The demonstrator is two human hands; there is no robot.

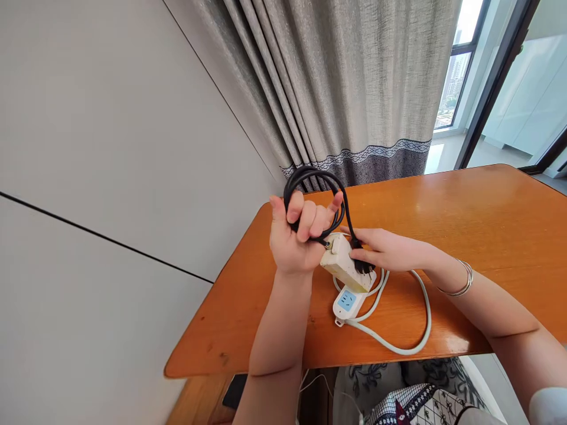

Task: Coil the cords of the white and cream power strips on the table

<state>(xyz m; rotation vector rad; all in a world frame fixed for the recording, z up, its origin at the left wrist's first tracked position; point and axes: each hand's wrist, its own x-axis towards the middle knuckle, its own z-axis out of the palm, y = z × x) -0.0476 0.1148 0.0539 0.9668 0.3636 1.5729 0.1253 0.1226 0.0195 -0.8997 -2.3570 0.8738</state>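
My left hand (301, 236) is raised over the table with its palm up. Several of its fingers curl around a loop of black cable (305, 171), while the thumb and little finger stick out. A yellowed white box (343, 257), which looks like a power adapter, is close by that palm, and the black cable enters it at a metal fitting. My right hand (390, 248) grips a black plug (363, 264) against the box's side, its metal pins pointing down. Partly under the box is a white power strip (348, 302) with a blue socket face.
A white cord (423, 336) loops from the power strip across the brown wooden table (478, 218). Grey curtains (363, 77) hang behind the table, and a pale wall panel (110, 147) stands on the left. Below the front edge is a patterned cloth (407, 407).
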